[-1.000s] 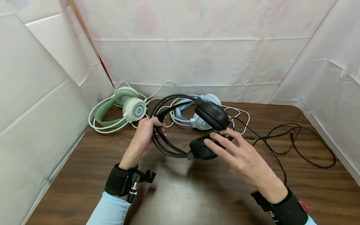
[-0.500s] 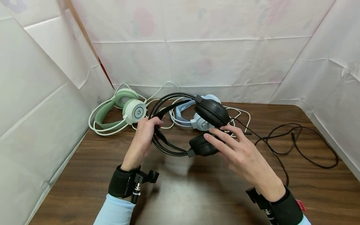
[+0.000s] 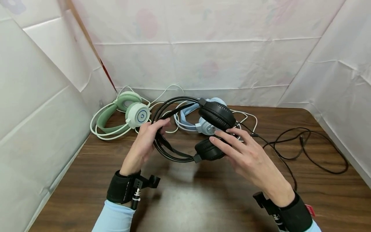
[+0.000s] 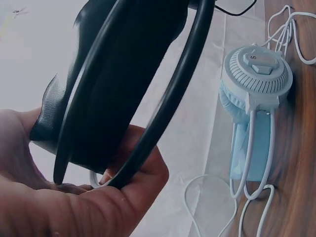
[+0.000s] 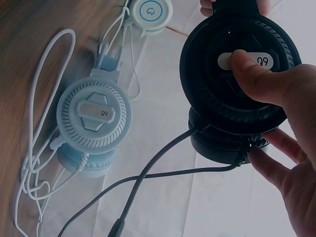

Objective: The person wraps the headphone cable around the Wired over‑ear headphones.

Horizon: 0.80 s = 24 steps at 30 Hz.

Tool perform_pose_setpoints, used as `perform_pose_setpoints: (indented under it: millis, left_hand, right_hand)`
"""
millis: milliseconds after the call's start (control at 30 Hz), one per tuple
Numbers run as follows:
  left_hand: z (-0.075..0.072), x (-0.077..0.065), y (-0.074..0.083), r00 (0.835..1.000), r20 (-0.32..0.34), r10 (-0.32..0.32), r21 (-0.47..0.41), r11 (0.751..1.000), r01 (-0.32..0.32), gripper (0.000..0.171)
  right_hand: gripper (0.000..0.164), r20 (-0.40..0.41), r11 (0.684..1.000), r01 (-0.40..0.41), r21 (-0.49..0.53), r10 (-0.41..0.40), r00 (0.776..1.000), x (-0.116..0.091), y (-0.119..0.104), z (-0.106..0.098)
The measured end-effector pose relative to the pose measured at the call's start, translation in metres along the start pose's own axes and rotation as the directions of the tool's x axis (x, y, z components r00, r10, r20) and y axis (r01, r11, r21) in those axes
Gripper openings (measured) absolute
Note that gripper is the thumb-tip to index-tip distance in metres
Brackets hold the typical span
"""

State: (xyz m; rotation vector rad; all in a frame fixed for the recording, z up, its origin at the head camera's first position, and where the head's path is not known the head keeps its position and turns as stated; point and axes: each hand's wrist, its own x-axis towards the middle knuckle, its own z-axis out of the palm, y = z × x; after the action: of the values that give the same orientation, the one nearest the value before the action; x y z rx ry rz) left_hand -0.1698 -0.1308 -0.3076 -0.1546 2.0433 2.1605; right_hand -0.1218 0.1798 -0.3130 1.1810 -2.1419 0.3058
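Observation:
A pair of black headphones is held above the table, headband to the left and both ear cups to the right. My left hand grips the headband; in the left wrist view, thumb and fingers curl round the black padded strap and its thin hoops. My right hand holds the nearer ear cup. The right wrist view shows its thumb pressed on the cup's outer face, beside a pale "Q9" label, with other fingers behind at the cushions.
Light blue headphones with white cables lie behind the black pair. Pale green headphones rest at the back left. The black cable loops over the wooden table to the right. White sheeting walls the back and sides.
The black headphones have shifted very slightly, the nearer ear cup a little higher. The short cable end beside the right hand has moved slightly up and left. Both hands keep their hold.

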Motion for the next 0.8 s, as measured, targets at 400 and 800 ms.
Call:
perform_pose_setpoints:
  millis: [400, 800]
  left_hand:
    - [0.01, -0.001, -0.001, 0.999, -0.005, 0.051, -0.354, 0.934, -0.05, 0.032]
    - [0.013, 0.0, 0.003, 0.983, -0.044, 0.18, -0.429, 0.885, -0.181, 0.046]
  right_hand:
    - [0.089, -0.007, 1.0, -0.008, -0.009, 0.007, 1.0, -0.002, 0.001, 0.004]
    - [0.044, -0.133, 0.93, -0.176, 0.323, 0.229, 0.964, -0.015, 0.049, -0.005]
